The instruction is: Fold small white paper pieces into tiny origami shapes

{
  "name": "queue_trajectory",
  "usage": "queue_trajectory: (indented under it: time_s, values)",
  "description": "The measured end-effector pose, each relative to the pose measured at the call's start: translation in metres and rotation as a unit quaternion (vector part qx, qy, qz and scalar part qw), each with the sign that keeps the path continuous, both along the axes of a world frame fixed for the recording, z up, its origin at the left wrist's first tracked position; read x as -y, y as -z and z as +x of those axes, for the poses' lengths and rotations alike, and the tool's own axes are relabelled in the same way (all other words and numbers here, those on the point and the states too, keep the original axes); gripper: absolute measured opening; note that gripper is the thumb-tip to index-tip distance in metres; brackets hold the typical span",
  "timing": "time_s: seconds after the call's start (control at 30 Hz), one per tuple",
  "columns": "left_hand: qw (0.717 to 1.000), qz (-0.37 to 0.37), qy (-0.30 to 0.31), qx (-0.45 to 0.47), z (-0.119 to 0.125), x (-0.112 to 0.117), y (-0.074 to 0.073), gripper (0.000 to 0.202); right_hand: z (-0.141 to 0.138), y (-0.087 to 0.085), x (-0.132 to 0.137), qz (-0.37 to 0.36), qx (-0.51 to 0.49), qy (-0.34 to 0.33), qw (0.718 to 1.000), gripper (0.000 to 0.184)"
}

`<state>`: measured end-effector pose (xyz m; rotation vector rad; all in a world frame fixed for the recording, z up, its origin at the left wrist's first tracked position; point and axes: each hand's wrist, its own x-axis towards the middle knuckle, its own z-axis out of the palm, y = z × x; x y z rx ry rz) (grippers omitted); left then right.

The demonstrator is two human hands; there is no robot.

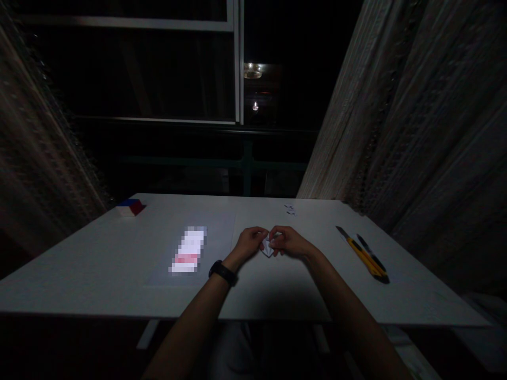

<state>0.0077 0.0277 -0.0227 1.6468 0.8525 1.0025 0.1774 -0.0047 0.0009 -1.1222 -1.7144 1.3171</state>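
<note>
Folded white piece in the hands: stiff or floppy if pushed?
The folded white piece looks like paper, so probably light. Apparent creases suggest it may flex along folds. Its pointed near end could crumple if pushed.

No lettering, brand or number can be read.

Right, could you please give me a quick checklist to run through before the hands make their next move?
1. Left grip on the folded paper: ok, fingers at its left side.
2. Right grip on the paper: ok, fingers at its right side.
3. Crease neatness: cannot tell, too small and dim.
4. Yellow cutter apart from both hands: ok, it lies to their right.
5. Lit screen apart from both hands: ok, it lies to their left.
6. Bright lighting: not ok, the scene is dark.
</note>
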Motion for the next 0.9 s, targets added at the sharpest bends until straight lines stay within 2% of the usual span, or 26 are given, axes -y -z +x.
queue_trajectory:
  time_s: [0.2,0.33,0.53,0.7,0.83,0.9]
  values:
    - [0.999,0.0,-0.028,-0.023,0.001,0.003,-0.005,0.031,0.001,-0.002,0.001,-0.044,-0.024,-0.014,0.999,0.035]
    - [0.999,0.012,-0.015,-0.036,0.001,0.005,-0.006,0.033,0.003,-0.004,0.001,-0.08,-0.038,-0.017,0.996,0.036]
    - [0.999,0.025,-0.023,-0.037,0.002,0.007,-0.009,0.032,0.003,-0.003,0.0,-0.092,-0.045,0.039,0.994,0.032]
    - [0.996,0.007,-0.083,0.015,0.002,0.007,-0.014,0.032,-0.007,0.003,-0.004,-0.041,-0.098,0.119,0.987,0.035]
    - [0.994,-0.025,-0.078,0.067,0.002,0.007,-0.013,0.039,-0.02,0.012,-0.009,0.033,-0.099,0.195,0.975,0.042]
    - [0.991,-0.039,-0.075,0.1,0.001,0.007,-0.012,0.041,-0.024,0.016,-0.012,0.095,-0.067,0.228,0.967,0.038]
